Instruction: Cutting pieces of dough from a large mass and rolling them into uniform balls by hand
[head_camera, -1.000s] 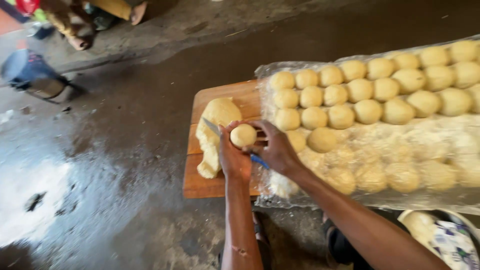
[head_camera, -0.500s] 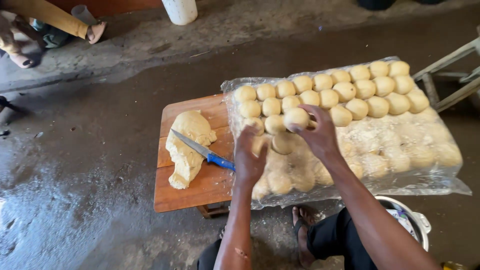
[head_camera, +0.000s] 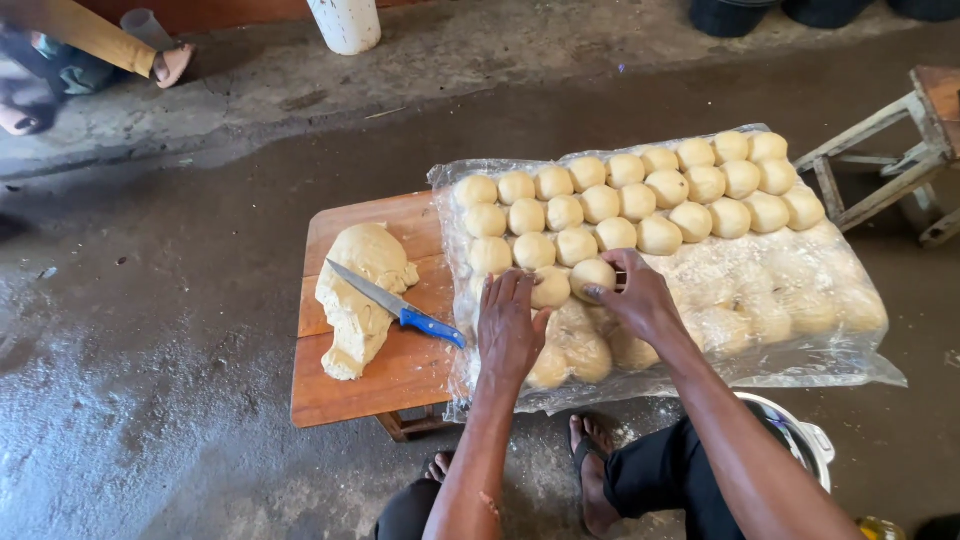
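Rough grey concrete floor (head_camera: 150, 400) filled the head view, with a low wooden worktop (head_camera: 360, 385) sitting at centre. Spread over its right side was a clear plastic sheet (head_camera: 840, 350), and on it stood rows of round dough balls (head_camera: 640, 190), packed touching one another across the upper middle of the frame. Right hand (head_camera: 640, 300) was at the near row, fingers curled around one dough ball (head_camera: 592, 274) and setting it at the end of that line. Left hand (head_camera: 508, 325) lay flat and open just beside it, palm down on the plastic, holding nothing. Over at centre left, a good lump of uncut dough (head_camera: 360, 300) waited on the bare wood, a blue-handled knife (head_camera: 400, 305) resting across it. By the look of it, most of the shaping was done, with that lump left to portion. A white pot (head_camera: 800, 440) peeked in at lower right, a wooden stool (head_camera: 890, 160) at right.
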